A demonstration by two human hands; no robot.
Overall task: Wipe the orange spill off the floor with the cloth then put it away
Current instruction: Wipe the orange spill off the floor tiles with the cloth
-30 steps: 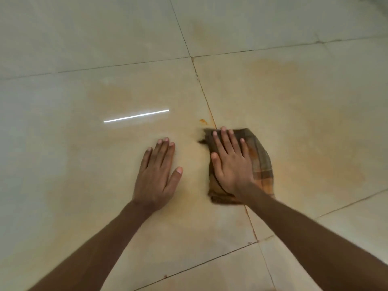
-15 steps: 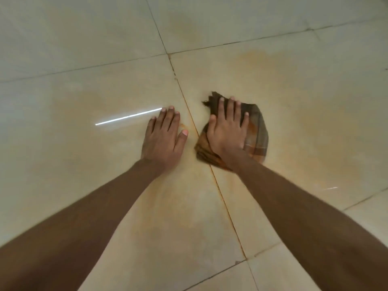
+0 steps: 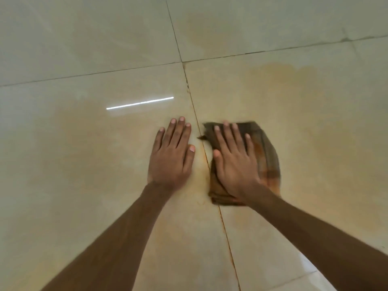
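Head view: the right hand (image 3: 235, 164) lies flat, fingers straight, pressing the cloth (image 3: 267, 152) to the floor (image 3: 73, 49). Its palm hides the cloth's middle, and the cloth's right edge is blurred. Both forearms (image 3: 117, 238) run off the lower frame. The spill (image 3: 294, 91) is a faint orange film with vague edges, stronger along the grout line (image 3: 224, 227) just left of the cloth. The left hand (image 3: 171, 158) rests flat left of that line, holding nothing. Open floor lies all around.

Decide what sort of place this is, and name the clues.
Probably an indoor room, which one unclear: large glossy floor tiles, grout lines between them, and a strip-light reflection suggesting a ceiling lamp.
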